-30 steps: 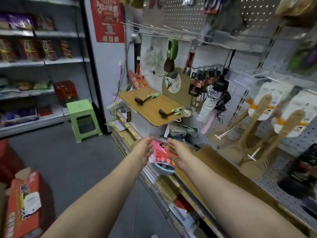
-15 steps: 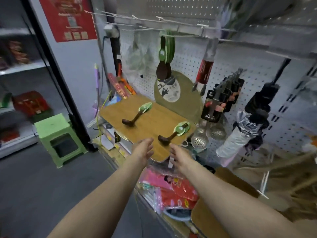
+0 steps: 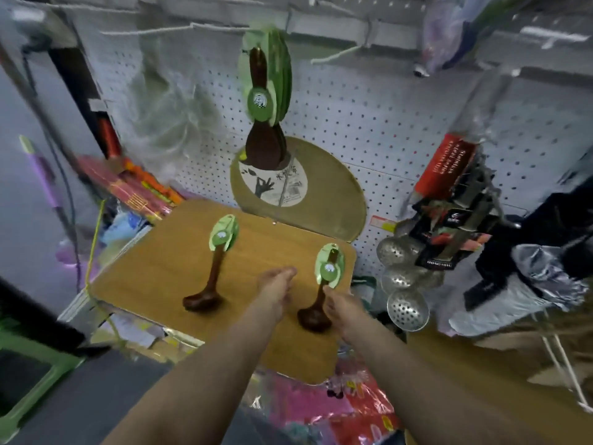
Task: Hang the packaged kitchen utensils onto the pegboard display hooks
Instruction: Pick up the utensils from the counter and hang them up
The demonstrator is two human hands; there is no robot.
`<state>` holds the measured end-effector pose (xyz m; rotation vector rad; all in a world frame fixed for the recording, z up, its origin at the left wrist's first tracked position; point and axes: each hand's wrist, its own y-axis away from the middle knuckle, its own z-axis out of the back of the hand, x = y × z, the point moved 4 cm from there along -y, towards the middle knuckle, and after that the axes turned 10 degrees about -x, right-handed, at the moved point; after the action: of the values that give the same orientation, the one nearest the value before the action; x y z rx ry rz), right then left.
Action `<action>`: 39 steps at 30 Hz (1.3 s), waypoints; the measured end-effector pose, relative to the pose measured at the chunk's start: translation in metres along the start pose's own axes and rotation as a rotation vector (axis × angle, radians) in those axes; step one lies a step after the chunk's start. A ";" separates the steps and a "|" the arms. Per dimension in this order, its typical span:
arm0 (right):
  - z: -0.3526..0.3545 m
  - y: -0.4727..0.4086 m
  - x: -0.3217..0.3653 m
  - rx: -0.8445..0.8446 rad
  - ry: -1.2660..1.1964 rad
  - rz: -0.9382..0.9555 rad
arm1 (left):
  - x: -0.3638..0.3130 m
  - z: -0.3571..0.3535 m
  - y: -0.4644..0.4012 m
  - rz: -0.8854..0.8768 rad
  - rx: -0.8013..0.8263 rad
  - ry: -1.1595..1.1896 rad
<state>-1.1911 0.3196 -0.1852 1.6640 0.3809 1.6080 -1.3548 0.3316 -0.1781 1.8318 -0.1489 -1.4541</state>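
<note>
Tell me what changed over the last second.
Both hands left the pink packets below and reached up over the wooden board. The right hand now touches the near ladle; the left hand hovers beside it. Both ladles stayed lying on the board.

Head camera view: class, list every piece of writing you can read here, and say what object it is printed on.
"RONGMAO" or similar, uncertain: black card on hanging utensils.
Red package: white lettering, too blurred.
Round cutting board's label: characters, too blurred.
Green spoon tags: logo too small.
Price tag on pegboard: unreadable.
</note>
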 end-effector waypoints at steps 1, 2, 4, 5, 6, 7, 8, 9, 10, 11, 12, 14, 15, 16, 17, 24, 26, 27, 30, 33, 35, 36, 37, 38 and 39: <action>-0.002 -0.005 -0.001 -0.017 0.050 0.004 | 0.000 -0.004 -0.008 0.015 0.027 -0.021; -0.005 -0.007 -0.002 -0.032 0.088 0.013 | 0.002 -0.008 -0.017 0.026 0.052 -0.044; -0.010 -0.018 -0.008 -0.107 0.103 0.023 | 0.000 -0.015 -0.030 0.037 0.090 -0.090; -0.013 -0.022 -0.009 -0.157 0.100 0.026 | -0.002 -0.019 -0.036 0.041 0.107 -0.106; -0.016 -0.025 -0.011 -0.193 0.099 0.020 | -0.002 -0.023 -0.043 0.045 0.118 -0.118; -0.017 -0.027 -0.010 -0.220 0.103 0.020 | -0.002 -0.027 -0.049 0.050 0.124 -0.126; -0.019 -0.032 -0.012 -0.227 0.098 -0.006 | -0.002 -0.029 -0.054 0.056 0.130 -0.142; -0.021 -0.036 -0.013 -0.217 0.088 -0.032 | -0.002 -0.032 -0.057 0.066 0.139 -0.156; -0.022 -0.041 -0.015 -0.193 0.065 -0.059 | 0.000 -0.034 -0.060 0.073 0.143 -0.171; -0.024 -0.042 -0.015 -0.175 0.040 -0.074 | 0.001 -0.036 -0.064 0.076 0.136 -0.177; -0.024 -0.041 -0.013 -0.176 0.012 -0.094 | 0.003 -0.039 -0.069 0.084 0.131 -0.180; -0.024 -0.042 -0.011 -0.228 -0.023 -0.091 | 0.007 -0.042 -0.074 0.109 0.130 -0.176; -0.025 -0.044 -0.011 -0.243 -0.024 -0.091 | 0.007 -0.043 -0.074 0.122 0.132 -0.160; -0.029 -0.045 -0.010 -0.246 -0.038 -0.094 | 0.010 -0.044 -0.074 0.147 0.127 -0.145; -0.032 -0.045 -0.009 -0.244 -0.041 -0.098 | 0.011 -0.043 -0.074 0.166 0.120 -0.128; -0.054 -0.047 -0.012 -0.223 0.004 -0.108 | 0.013 -0.033 -0.062 0.168 0.198 -0.060; -0.057 -0.048 -0.012 -0.237 0.042 -0.100 | 0.011 -0.031 -0.061 0.174 0.206 -0.045; -0.057 -0.048 -0.012 -0.243 0.057 -0.102 | 0.012 -0.031 -0.062 0.176 0.210 -0.046; -0.057 -0.044 -0.013 -0.253 0.037 -0.095 | 0.011 -0.031 -0.062 0.173 0.234 -0.044; -0.061 -0.041 -0.014 -0.232 -0.016 -0.056 | 0.011 -0.030 -0.061 0.181 0.232 -0.027; -0.065 -0.040 -0.016 -0.214 -0.051 -0.033 | 0.008 -0.026 -0.059 0.185 0.226 -0.022; -0.066 -0.040 -0.018 -0.216 -0.040 -0.013 | 0.008 -0.025 -0.059 0.184 0.228 -0.031; -0.066 -0.039 -0.020 -0.220 -0.024 0.008 | 0.006 -0.023 -0.059 0.180 0.230 -0.040; -0.065 -0.037 -0.022 -0.227 -0.015 0.030 | 0.005 -0.022 -0.060 0.171 0.227 -0.044; -0.063 -0.035 -0.024 -0.232 -0.016 0.044 | 0.001 -0.020 -0.059 0.159 0.219 -0.045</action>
<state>-1.2442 0.3465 -0.2329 1.5170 0.1427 1.6040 -1.3586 0.3815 -0.2144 1.9128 -0.4827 -1.4119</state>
